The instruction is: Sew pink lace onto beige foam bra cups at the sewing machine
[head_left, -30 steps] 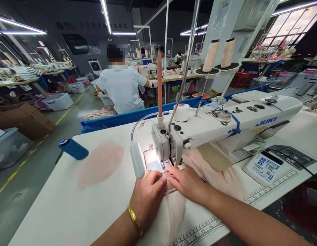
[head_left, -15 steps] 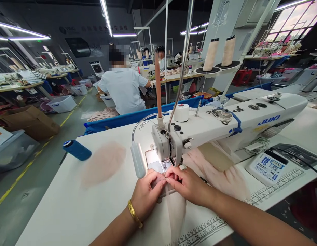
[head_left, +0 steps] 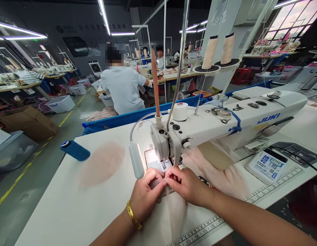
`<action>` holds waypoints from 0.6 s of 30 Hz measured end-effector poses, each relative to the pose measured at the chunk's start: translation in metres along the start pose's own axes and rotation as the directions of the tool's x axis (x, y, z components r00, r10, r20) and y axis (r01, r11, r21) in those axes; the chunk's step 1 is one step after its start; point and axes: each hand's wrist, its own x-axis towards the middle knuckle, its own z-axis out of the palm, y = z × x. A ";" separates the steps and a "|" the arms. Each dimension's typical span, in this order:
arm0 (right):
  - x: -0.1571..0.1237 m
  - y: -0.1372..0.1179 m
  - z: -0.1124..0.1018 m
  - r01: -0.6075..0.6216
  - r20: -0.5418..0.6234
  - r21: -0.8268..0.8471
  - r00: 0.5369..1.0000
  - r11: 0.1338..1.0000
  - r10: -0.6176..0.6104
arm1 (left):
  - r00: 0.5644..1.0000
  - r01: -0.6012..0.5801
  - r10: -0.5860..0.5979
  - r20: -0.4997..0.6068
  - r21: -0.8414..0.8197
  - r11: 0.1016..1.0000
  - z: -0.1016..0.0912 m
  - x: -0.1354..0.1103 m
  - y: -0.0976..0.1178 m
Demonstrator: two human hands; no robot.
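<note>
Okay, left hand [head_left: 147, 191] and right hand [head_left: 190, 186] both pinch sheer pale-pink fabric [head_left: 176, 213] just before the presser foot [head_left: 165, 165] of the JUKI sewing machine [head_left: 212, 126], fabric running toward the tabletop [head_left: 58, 208]'s front edge; best keep it flat, tension even, fingers clear.

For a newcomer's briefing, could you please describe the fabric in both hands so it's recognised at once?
Find the white sewing machine, then its needle end. Just in front, sheer pale fabric trails toward the printed ruler; unlike the flat piece on the left, it is pinched by the left hand and right hand.
</note>
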 end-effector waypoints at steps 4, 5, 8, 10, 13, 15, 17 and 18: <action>-0.001 0.001 0.001 0.023 -0.026 -0.008 0.999 1.000 -0.023 | 0.998 0.061 -0.061 -0.025 -0.016 0.998 0.003 -0.001 -0.003; -0.001 0.001 0.001 0.028 -0.031 -0.013 0.999 1.000 -0.029 | 0.997 0.073 -0.074 -0.026 -0.020 0.997 0.004 -0.001 -0.004; -0.001 0.000 0.001 0.043 -0.040 -0.025 0.998 0.999 -0.044 | 0.993 0.117 -0.117 0.007 -0.085 0.990 0.005 0.000 -0.008; -0.002 0.000 0.001 0.048 -0.044 -0.033 0.998 0.998 -0.049 | 0.991 0.133 -0.132 0.019 -0.119 0.984 0.005 0.000 -0.010; -0.001 -0.001 0.001 0.053 -0.047 -0.041 0.997 0.998 -0.055 | 0.990 0.140 -0.138 0.025 -0.120 0.983 0.004 0.000 -0.009; -0.001 -0.001 0.002 0.056 -0.046 -0.039 0.997 0.998 -0.058 | 0.990 0.139 -0.137 0.026 -0.101 0.985 0.004 0.000 -0.008; 0.000 -0.001 0.002 0.057 -0.040 -0.039 0.997 0.998 -0.059 | 0.992 0.128 -0.127 0.017 -0.084 0.988 0.004 0.000 -0.006; 0.000 -0.001 0.001 0.059 -0.038 -0.040 0.997 0.997 -0.060 | 0.992 0.124 -0.123 0.012 -0.079 0.989 0.004 0.000 -0.006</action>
